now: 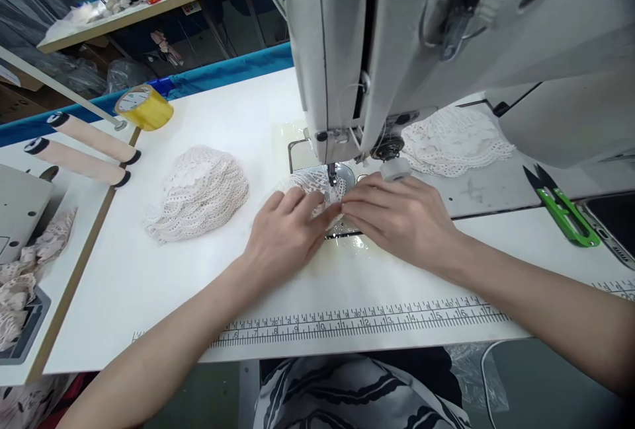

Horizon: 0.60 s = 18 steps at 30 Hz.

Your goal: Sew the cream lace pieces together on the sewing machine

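Note:
Under the presser foot (332, 174) of a white sewing machine (342, 52) lies a small piece of white lace (312, 181). My left hand (285, 227) rests at its front left, fingers bent and thumb and forefinger pinching the near edge. From the other side my right hand (401, 217) meets it, its fingertips together on the same edge. The fingertips of both hands nearly touch just in front of the foot, hiding part of the lace. A heap of lace pieces (201, 194) sits left of my left hand; another lace stack (451, 141) lies behind my right hand.
Green-handled scissors (565, 211) and a phone (612, 217) lie at the right. A yellow tape roll (146, 106) and two pale thread spools (79, 161) stand at the left. A printed ruler (347, 328) runs along the front edge. Another machine (22, 214) stands far left.

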Motion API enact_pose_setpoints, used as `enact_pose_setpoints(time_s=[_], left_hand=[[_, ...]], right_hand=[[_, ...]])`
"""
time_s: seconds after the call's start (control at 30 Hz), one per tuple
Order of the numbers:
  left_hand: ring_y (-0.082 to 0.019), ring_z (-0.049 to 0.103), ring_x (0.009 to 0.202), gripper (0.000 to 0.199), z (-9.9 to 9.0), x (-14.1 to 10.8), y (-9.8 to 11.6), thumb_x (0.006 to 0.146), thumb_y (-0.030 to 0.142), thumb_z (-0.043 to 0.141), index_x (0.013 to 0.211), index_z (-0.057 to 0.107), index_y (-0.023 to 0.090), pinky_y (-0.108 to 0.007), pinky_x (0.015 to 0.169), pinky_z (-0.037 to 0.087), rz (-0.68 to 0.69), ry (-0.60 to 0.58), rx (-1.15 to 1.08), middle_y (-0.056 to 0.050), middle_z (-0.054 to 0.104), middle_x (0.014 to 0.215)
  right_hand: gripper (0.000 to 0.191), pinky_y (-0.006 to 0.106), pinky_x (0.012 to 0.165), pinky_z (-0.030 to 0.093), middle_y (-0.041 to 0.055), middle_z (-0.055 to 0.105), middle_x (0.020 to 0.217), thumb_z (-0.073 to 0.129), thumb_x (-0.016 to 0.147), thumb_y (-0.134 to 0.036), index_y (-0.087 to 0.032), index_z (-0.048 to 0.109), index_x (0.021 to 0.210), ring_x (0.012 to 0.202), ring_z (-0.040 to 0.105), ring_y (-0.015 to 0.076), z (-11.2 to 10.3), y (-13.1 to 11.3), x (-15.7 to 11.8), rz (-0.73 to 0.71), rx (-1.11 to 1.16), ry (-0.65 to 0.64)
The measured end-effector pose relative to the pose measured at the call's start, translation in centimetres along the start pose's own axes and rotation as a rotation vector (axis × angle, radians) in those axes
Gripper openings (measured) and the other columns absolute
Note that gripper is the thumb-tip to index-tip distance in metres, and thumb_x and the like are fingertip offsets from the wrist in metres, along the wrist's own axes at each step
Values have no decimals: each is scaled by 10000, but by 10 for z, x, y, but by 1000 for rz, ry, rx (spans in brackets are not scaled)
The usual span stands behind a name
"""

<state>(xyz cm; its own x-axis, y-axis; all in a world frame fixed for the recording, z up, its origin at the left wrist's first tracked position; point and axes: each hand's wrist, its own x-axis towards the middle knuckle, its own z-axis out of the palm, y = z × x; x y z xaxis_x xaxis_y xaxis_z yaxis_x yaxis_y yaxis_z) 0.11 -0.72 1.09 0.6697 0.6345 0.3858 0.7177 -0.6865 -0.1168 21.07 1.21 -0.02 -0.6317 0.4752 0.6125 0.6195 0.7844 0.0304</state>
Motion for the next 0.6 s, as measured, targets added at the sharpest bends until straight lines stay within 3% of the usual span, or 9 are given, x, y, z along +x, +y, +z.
enact_pose_setpoints(time_s=[0.1, 0.2, 0.6], left_hand=[[-256, 597, 1049, 235, -3, -4, 9, 904, 190, 590, 1117, 691, 195, -380, 742, 411, 34, 33, 77, -56, 692, 1198], [-251, 586, 1163, 228, -4, -5, 11, 923, 172, 566, 1120, 680, 197, -400, 828, 390, 26, 21, 66, -42, 704, 1195], [-235, 599, 1193, 206, 8, -1, 2, 945, 198, 550, 1101, 681, 231, -425, 932, 356, -28, 67, 28, -19, 720, 1163]], right_hand=[[190, 299, 650, 369, -12, 753, 867, 563, 899, -87, -191, 704, 827, 849, 649, 152, -2, -2, -1, -39, -49, -16], [183, 304, 649, 360, -16, 749, 846, 569, 891, -75, -190, 701, 836, 827, 642, 144, -2, -1, -1, -43, -67, -18], [198, 296, 672, 384, -29, 748, 826, 574, 879, -45, -178, 695, 797, 736, 615, 126, 5, 3, 3, -12, -107, 19]])
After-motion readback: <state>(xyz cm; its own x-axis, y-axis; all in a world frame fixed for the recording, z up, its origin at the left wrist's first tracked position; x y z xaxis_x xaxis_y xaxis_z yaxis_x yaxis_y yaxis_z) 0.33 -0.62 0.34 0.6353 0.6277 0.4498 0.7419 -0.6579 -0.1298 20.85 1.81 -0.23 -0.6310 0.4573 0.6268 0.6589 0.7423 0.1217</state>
